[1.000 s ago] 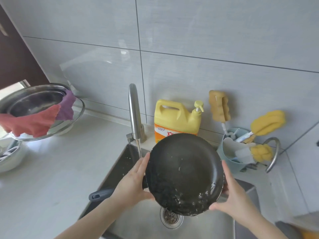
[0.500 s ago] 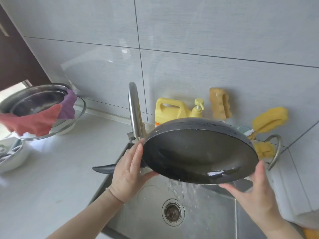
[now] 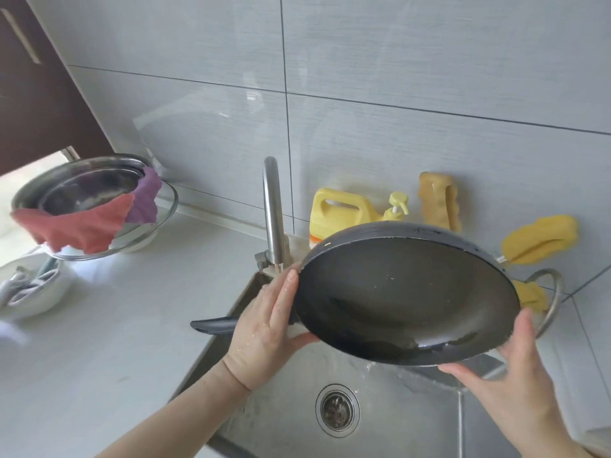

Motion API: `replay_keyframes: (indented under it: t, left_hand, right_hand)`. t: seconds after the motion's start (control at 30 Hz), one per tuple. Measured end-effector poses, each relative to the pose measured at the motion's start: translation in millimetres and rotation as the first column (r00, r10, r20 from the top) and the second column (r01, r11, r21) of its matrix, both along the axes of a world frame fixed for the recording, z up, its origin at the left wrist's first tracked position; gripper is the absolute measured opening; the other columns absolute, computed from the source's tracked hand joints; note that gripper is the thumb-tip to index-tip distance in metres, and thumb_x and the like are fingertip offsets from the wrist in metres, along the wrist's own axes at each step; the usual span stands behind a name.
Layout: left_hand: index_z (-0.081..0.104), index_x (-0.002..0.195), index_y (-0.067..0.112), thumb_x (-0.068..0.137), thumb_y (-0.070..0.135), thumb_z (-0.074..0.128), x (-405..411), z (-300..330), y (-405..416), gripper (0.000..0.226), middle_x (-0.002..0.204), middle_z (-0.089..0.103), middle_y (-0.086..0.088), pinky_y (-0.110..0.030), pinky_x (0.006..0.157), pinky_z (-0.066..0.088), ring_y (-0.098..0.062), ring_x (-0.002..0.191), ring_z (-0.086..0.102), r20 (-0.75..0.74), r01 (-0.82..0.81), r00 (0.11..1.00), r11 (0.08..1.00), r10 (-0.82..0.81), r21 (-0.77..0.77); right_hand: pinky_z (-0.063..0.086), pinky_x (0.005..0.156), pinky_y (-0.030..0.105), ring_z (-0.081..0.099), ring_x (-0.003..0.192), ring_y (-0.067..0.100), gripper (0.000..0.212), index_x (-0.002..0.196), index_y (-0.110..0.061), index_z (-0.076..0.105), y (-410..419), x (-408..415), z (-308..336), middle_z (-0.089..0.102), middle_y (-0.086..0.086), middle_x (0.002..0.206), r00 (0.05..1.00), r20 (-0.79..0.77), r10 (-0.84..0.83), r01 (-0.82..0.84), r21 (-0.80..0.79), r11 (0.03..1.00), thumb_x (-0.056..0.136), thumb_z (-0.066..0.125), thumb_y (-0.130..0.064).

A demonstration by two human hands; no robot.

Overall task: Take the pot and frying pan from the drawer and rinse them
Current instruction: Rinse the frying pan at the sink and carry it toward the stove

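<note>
A black frying pan hangs tilted over the steel sink, its wet inside facing me and a little water pooled at its low front edge. My left hand holds the pan's left rim, fingers straight up along the edge and thumb underneath. The pan's dark handle sticks out to the left behind that hand. At the lower right rim my right hand holds on, thumb up against the edge and fingers below. No pot is clearly in the sink.
The tap rises just left of the pan. Behind it are a yellow detergent jug and yellow sponges. On the counter to the left, a steel basin with red and purple cloths rests on a glass lid.
The pan went from steeply upright in the sink to a flatter tilt, higher up. Water spilled out of it into the sink. Both hands kept their hold.
</note>
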State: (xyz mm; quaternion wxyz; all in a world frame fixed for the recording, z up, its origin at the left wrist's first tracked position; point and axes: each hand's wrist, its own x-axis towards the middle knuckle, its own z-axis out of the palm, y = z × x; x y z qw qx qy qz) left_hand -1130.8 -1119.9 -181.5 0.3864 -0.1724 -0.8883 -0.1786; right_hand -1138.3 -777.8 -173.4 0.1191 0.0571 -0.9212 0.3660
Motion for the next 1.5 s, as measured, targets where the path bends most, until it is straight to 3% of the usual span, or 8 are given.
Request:
replay_keyframes:
  t: [0.13,0.27,0.47,0.6,0.77,0.97,1.17,1.5]
  left_hand:
    - [0.008,0.157,0.018,0.069,0.067,0.072,11.5,-10.8,5.4,0.119,0.15,0.033,-0.004,-0.029,0.102,0.045,-0.021,0.134,0.042,0.296,0.006,0.955,0.997,-0.029,0.077]
    - [-0.005,0.157,0.03,0.066,0.066,0.076,17.1,-21.8,1.8,0.127,0.151,0.027,0.014,-0.02,0.107,0.037,-0.015,0.138,0.04,0.461,0.051,0.878,0.984,-0.127,0.173]
    - [0.002,0.157,0.028,0.067,0.073,0.067,32.6,-40.7,-16.5,0.12,0.149,0.035,0.003,-0.029,0.092,0.052,-0.02,0.129,0.05,0.408,-0.059,0.913,0.991,0.005,0.12]
    - [0.007,0.157,0.021,0.065,0.07,0.071,49.6,-56.6,-35.1,0.121,0.146,0.038,-0.002,-0.023,0.089,0.051,-0.018,0.126,0.048,0.352,-0.146,0.93,0.985,0.105,0.09]
    - [0.009,0.157,0.019,0.075,0.073,0.062,72.1,-83.4,-63.9,0.112,0.148,0.037,-0.001,-0.022,0.084,0.053,-0.019,0.123,0.051,0.326,-0.242,0.923,0.967,0.203,0.085]
    - [0.021,0.152,0.012,0.067,0.07,0.069,87.9,-99.8,-92.2,0.113,0.136,0.047,-0.011,-0.028,0.08,0.055,-0.022,0.116,0.055,0.335,-0.339,0.891,0.94,0.307,0.04]
    - [0.023,0.151,0.014,0.068,0.076,0.061,90.7,-99.9,-114.3,0.11,0.138,0.046,-0.01,-0.032,0.074,0.057,-0.022,0.115,0.054,0.349,-0.403,0.862,0.914,0.368,0.033]
    - [0.01,0.157,0.016,0.073,0.073,0.063,61.6,-102.0,-86.0,0.114,0.143,0.041,-0.008,-0.028,0.091,0.05,-0.022,0.125,0.049,0.332,-0.283,0.908,0.958,0.255,0.038]
  right_hand:
    - [0.034,0.096,0.01,0.058,0.121,0.02,0.152,0.141,-0.07,-0.002,11.1,-6.3,-11.6,0.042,-0.005,0.152,0.976,0.178,0.125,-0.113,-0.076,0.991,0.04,0.101,-0.023]
    - [0.042,0.094,0.026,0.065,0.106,0.012,0.152,0.143,-0.068,-0.001,12.8,-10.5,-18.5,0.044,-0.038,0.134,0.932,0.302,0.2,-0.179,-0.094,0.979,0.03,0.097,-0.047]
    - [0.043,0.098,0.044,0.038,0.136,0.001,0.15,0.151,-0.053,-0.01,-13.1,-7.8,-35.0,0.01,-0.03,0.157,0.954,0.126,0.272,-0.28,0.054,0.958,0.039,0.09,-0.05]
    - [0.057,0.076,0.048,0.063,0.114,0.037,0.163,0.155,-0.042,-0.007,-38.0,-9.0,-45.2,0.029,0.0,0.148,0.951,0.116,0.288,-0.305,0.175,0.936,0.033,0.101,-0.035]
    - [0.053,0.062,0.025,0.073,0.086,0.035,0.149,0.149,-0.002,0.027,-75.7,-8.5,-56.9,0.062,0.027,0.124,0.945,0.193,0.265,-0.309,0.249,0.918,0.025,0.094,-0.051]
    - [0.046,0.087,0.019,0.053,0.129,0.019,0.147,0.146,-0.052,-0.024,-108.9,-14.5,-89.4,0.003,-0.022,0.155,0.881,0.107,0.46,-0.472,0.151,0.869,0.057,0.092,-0.049]
    - [0.041,0.094,0.017,0.038,0.14,0.014,0.131,0.142,-0.039,-0.022,-132.6,-25.7,-93.2,-0.017,-0.029,0.145,0.848,0.135,0.512,-0.526,0.11,0.843,0.069,0.085,-0.049]
    - [0.053,0.073,0.028,0.059,0.118,0.028,0.143,0.154,-0.012,0.016,-98.6,-29.0,-86.0,0.037,0.006,0.143,0.909,0.049,0.415,-0.416,0.205,0.886,0.037,0.092,-0.047]
